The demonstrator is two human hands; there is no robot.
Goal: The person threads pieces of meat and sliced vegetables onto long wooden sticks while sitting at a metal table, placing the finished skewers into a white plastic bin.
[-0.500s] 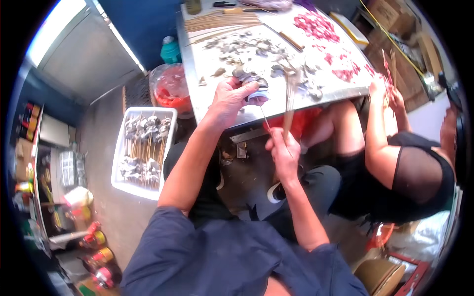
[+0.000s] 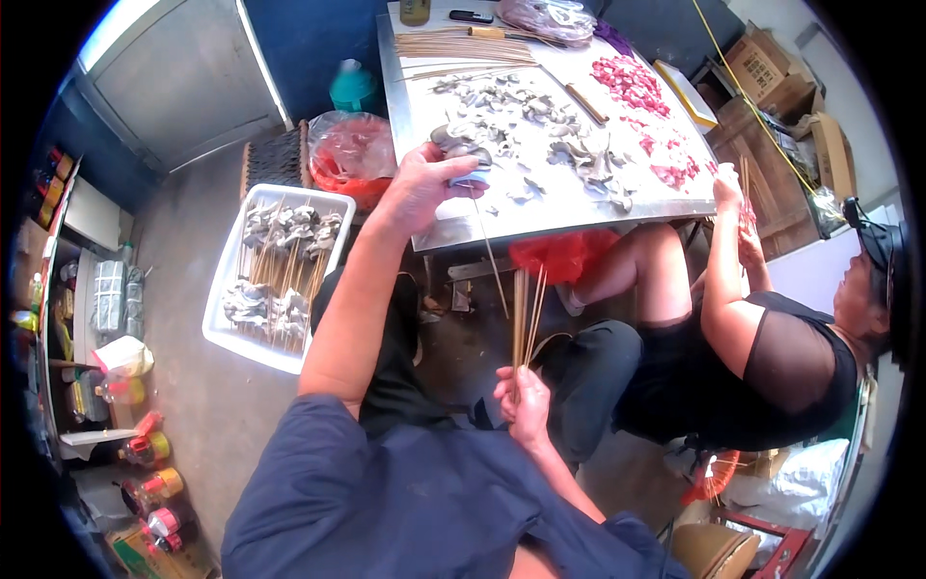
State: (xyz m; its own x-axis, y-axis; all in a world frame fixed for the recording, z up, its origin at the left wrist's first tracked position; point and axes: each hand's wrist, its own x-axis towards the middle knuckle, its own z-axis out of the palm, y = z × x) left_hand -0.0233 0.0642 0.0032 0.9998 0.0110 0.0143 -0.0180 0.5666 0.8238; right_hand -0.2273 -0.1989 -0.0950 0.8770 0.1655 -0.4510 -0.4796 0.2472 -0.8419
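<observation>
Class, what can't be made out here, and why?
In the head view:
Bundle of skewers: lower ends, hidden by the right hand.
Single skewer: upper end, hidden by grey pieces and the left hand.
Bottle: top, cut off by the picture's upper edge.
Red bag: top, hidden by the table.
Skewers in the white tray: exact number, lost in overlap.
</observation>
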